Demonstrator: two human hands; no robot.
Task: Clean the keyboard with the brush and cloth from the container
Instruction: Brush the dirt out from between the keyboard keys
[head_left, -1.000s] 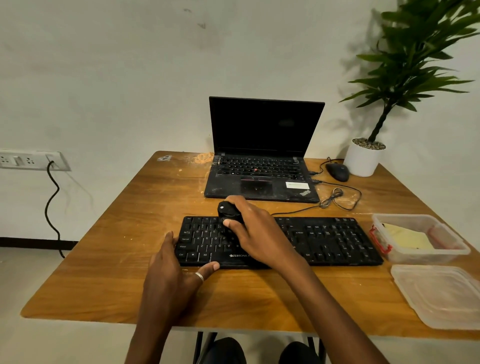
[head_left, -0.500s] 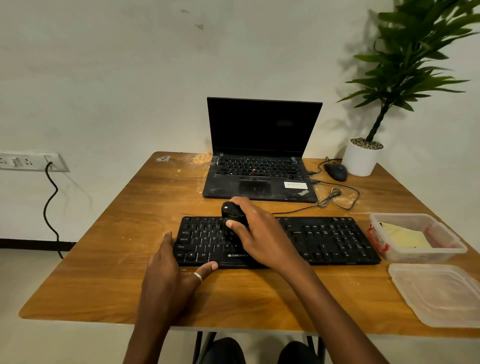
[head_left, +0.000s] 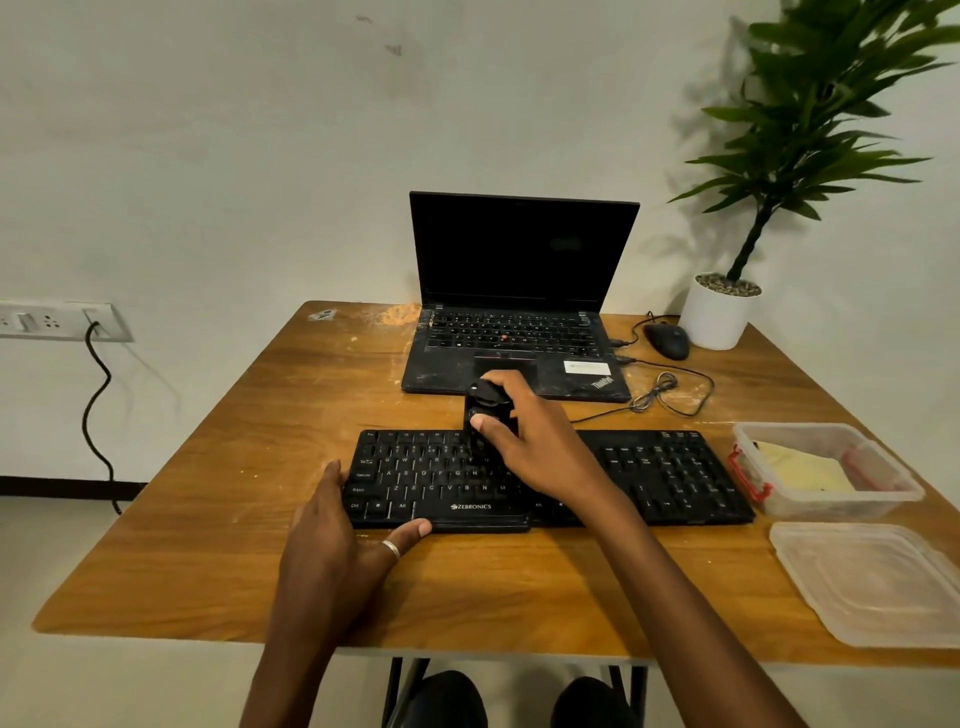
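Head cam, looking down at the table (head_left: 208, 519). R hand (head_left: 540, 447) is curled round the black brush (head_left: 485, 402), thumb on its near side, fingers wrapped over the top. Brush stands roughly upright over the upper key rows of the keyboard (head_left: 649, 467), a bit left of its middle. Can't tell if the bristles touch the keys: black on black. L hand (head_left: 332, 535) lies flat at the keyboard's left end, fingers straight along the left edge, thumb w/ a ring pressed along the front edge near the corner.

Keyboard sits across the middle of the table, approx parallel to the near edge. Clear plastic container (head_left: 841, 501) is just beside the keyboard's right end, open, w/ the yellow cloth (head_left: 802, 470) inside. A clear lid (head_left: 872, 582) lies flat on the table nearer me, apart from it.

Behind the keyboard is an open laptop (head_left: 519, 291), screen dark, w/ a looped cable (head_left: 670, 389) on the table to its right. Mouse (head_left: 667, 340) & a plant in a white pot (head_left: 719, 317) sit at the far right corner. Wall socket (head_left: 57, 319) is far left.
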